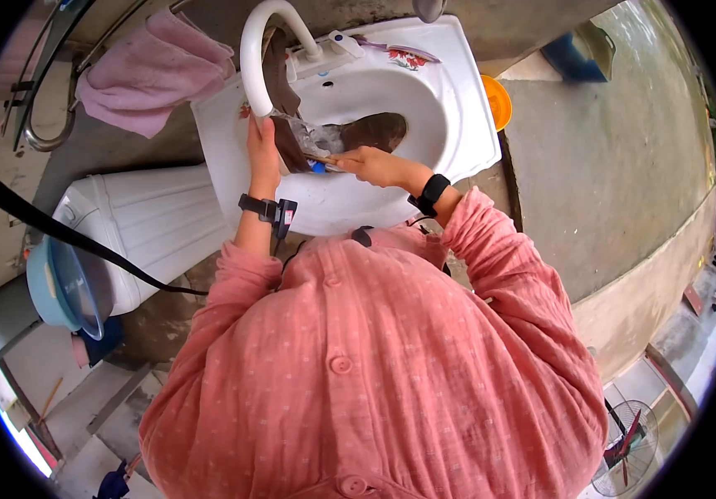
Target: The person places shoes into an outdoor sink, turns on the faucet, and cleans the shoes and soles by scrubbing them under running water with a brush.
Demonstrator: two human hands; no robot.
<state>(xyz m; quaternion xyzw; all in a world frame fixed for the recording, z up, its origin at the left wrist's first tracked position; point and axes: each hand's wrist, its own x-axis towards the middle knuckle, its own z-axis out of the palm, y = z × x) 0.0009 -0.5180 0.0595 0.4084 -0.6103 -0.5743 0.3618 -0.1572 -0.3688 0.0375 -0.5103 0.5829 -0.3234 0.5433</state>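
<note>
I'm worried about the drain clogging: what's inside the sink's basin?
The basin holds what looks like brown footwear. The floor beneath the footwear and right hand is covered; no drain shows.

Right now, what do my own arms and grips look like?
Pink sleeves with small pale marks, pushed up. On the left wrist, a black strap and black box with a pale label; on the right, a black band. Left grip and right grip wear no gloves.
</note>
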